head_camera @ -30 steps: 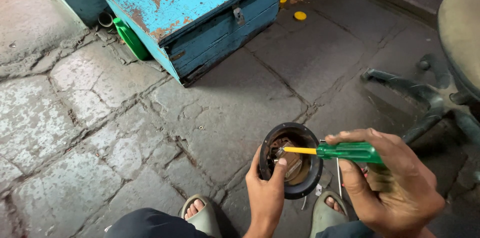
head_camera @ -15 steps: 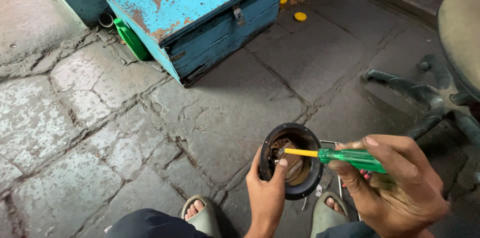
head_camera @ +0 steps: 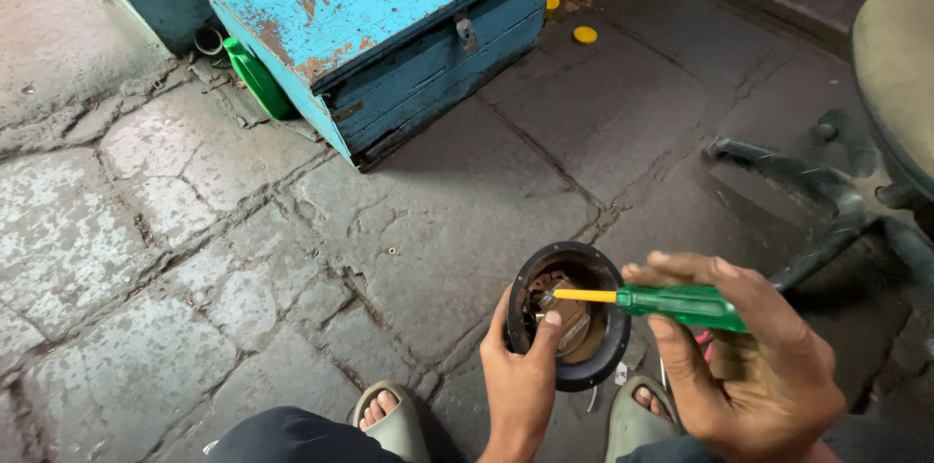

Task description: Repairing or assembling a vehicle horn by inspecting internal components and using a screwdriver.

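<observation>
**A:** Okay, so where's everything at right now?

**B:** Your left hand (head_camera: 520, 375) is wrapped around the near rim of the round black housing (head_camera: 572, 312), thumb hooked over the edge onto the brownish metal bits inside. It's held up off the stone floor (head_camera: 292, 259), just above your sandals (head_camera: 399, 424). Your right hand (head_camera: 749, 356) has its fingers closed tight on the green-handled screwdriver (head_camera: 681, 305), yellow shaft pointing left into the opening

**A:** Any tips for working the tip in there?

**B:** I'd say keep the housing braced firm so it doesn't spin on you, and seat the tip squarely before you twist. Can't tell from here what the tip is actually sitting on, so go slow. Watch your left thumb, it's right next to the shaft. Also there's a small ring-shaped part (head_camera: 393, 251) loose on the floor, well clear of the blue wooden box (head_camera: 389, 25)
</observation>
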